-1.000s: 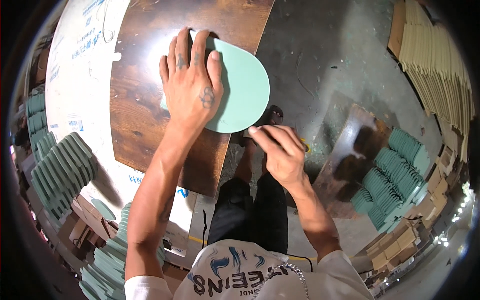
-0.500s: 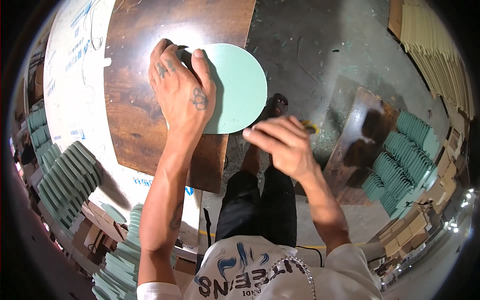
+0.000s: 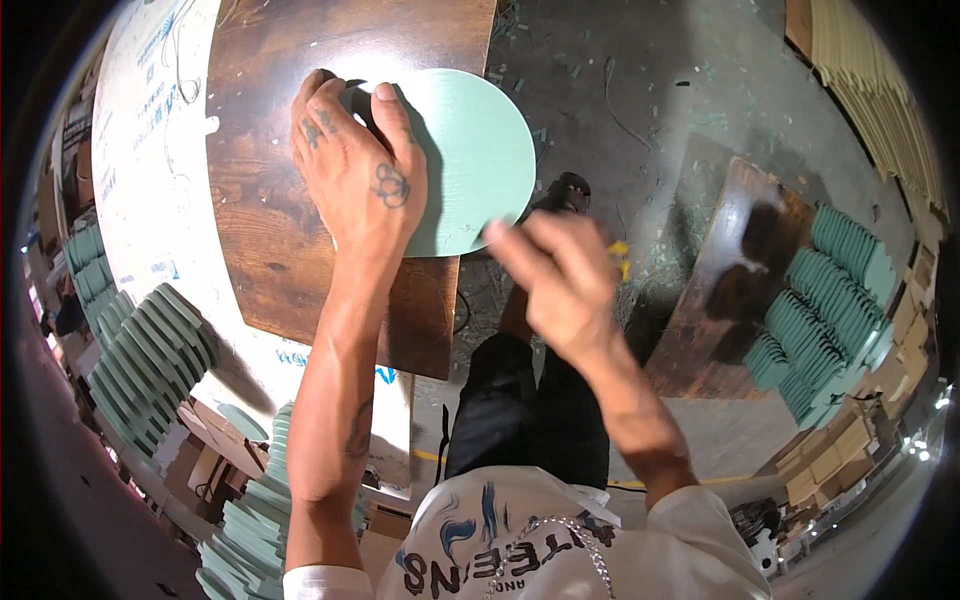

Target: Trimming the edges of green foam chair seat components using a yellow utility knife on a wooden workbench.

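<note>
The panel (image 3: 470, 160) is pale green, thin and flat, with one round end. It lies on a dark brown board (image 3: 270, 240), near the board's right edge, and its round end sticks out past that edge over the grey floor (image 3: 640, 90). The left hand (image 3: 360, 170) lies flat on the panel's left part, fingers spread out and pressing down (not gripping it). The right hand (image 3: 560, 280) is blurry, just off the panel's lower right rim. Its fingers curl loosely, and I cannot tell if it holds anything. Stacks of green panels (image 3: 830, 300) sit on another board at the right.
</note>
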Action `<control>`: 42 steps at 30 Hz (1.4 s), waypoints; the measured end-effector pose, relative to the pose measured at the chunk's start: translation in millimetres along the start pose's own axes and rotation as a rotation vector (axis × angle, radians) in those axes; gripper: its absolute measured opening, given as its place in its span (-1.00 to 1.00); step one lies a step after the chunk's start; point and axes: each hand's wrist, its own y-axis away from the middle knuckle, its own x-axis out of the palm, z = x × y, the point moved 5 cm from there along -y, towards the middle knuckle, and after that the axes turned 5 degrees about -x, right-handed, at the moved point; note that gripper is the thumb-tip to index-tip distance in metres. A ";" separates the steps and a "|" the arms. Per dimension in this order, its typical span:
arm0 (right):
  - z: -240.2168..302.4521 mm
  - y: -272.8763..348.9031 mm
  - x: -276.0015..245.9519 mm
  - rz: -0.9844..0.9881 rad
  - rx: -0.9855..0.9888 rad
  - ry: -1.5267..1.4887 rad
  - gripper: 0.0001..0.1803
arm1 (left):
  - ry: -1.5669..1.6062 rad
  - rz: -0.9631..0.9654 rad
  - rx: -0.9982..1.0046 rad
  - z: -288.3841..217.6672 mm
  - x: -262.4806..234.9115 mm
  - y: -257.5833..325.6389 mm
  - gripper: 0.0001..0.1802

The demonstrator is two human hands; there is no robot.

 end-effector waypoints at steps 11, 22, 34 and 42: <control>-9.1 -7.4 2.7 -0.128 0.086 -0.037 -0.33 | -0.003 -0.014 -0.010 2.3 1.2 1.3 -0.54; -42.9 -51.9 -1.3 -0.181 0.030 -0.204 -0.35 | 0.004 -0.036 0.015 7.0 1.0 0.3 -0.52; 10.9 10.8 11.6 -0.275 0.171 -0.276 -0.34 | -0.010 -0.087 0.042 12.3 1.8 2.9 -0.48; 29.7 11.9 15.8 -0.138 0.017 -0.256 -0.37 | 0.232 0.065 -0.204 20.6 -20.7 2.1 -0.40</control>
